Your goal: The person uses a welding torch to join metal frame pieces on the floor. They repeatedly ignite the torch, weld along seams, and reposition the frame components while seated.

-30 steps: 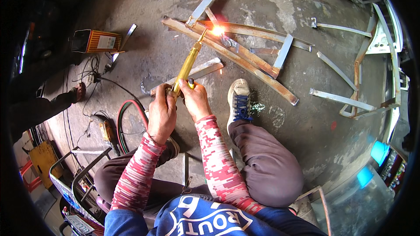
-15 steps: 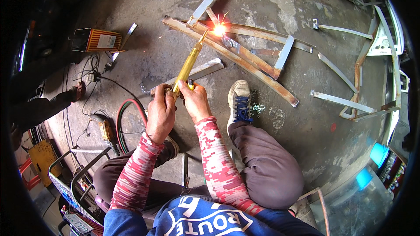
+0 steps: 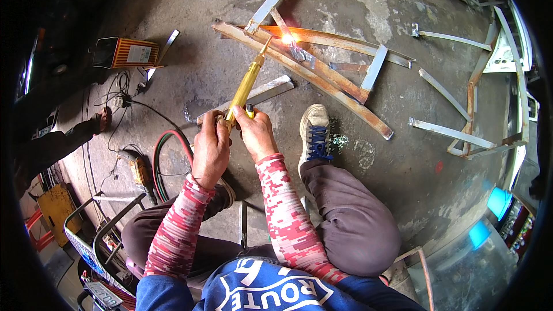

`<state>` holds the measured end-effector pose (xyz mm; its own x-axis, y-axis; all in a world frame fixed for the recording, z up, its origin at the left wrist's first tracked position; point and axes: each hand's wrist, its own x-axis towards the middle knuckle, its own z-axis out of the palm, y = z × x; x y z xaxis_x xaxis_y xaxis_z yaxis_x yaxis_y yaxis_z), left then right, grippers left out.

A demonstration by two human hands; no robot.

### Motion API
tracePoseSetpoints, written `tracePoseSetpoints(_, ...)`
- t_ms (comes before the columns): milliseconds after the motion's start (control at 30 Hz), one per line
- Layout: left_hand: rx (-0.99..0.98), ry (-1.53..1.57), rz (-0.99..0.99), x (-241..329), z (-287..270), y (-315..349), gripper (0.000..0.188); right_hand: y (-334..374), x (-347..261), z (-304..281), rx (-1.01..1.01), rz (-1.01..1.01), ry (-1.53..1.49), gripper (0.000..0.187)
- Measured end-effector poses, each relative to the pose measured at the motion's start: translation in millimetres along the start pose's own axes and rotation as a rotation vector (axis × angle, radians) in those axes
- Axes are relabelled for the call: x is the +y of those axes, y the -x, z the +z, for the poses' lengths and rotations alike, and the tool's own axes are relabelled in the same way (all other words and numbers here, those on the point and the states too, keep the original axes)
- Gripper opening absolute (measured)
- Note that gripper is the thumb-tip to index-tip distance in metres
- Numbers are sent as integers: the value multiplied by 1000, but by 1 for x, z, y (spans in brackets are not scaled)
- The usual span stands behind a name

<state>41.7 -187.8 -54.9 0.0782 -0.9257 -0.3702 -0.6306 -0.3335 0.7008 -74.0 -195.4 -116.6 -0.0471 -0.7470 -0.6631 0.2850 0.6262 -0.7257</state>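
A yellow gas torch (image 3: pixel 246 87) is gripped by both of my hands at its rear end. My left hand (image 3: pixel 211 148) wraps around the torch near its valves, and my right hand (image 3: pixel 257 133) closes on its other side. The bent tip of the torch reaches a bright orange glow (image 3: pixel 290 38) on a rusty metal frame (image 3: pixel 340 82) lying on the floor. Long rusted angle bars and shorter grey pieces make up the frame. Between the torch and my shoe lies a loose grey metal bar (image 3: pixel 271 90).
Red and green hoses (image 3: pixel 158 155) curl beside my left hand, near a yellow power tool (image 3: pixel 138 171) and black cables. A striped box (image 3: pixel 128 52) stands at the left, with another person's foot (image 3: pixel 105 120) below it. More metal frame pieces (image 3: pixel 452 133) lie at the right.
The spray of sparks at the torch tip has shrunk to a smaller, steadier glow. The torch tip has shifted very slightly; both hands keep their hold.
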Motion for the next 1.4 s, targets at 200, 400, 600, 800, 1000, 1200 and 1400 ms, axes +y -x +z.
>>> tracePoseSetpoints(200,-38,3,-10,0,-2,1,27,1,-1,-1,1,4,5,43)
tracePoseSetpoints(400,-50,-3,-20,0,-2,0,28,3,-4,-2,9,18,-2,43)
tracePoseSetpoints(600,-53,10,-12,1,-2,1,28,5,-8,-3,14,24,12,43)
tracePoseSetpoints(800,-67,38,-26,1,-3,2,29,4,-8,-4,3,3,16,42)
tracePoseSetpoints(1000,-69,32,-34,3,-3,2,29,3,-4,-3,-3,-10,3,43)
tracePoseSetpoints(1200,-75,16,-36,5,-4,2,29,1,-1,-4,-4,-8,9,43)
tracePoseSetpoints(1400,-67,18,-42,3,-3,8,28,6,3,-5,-1,16,7,44)
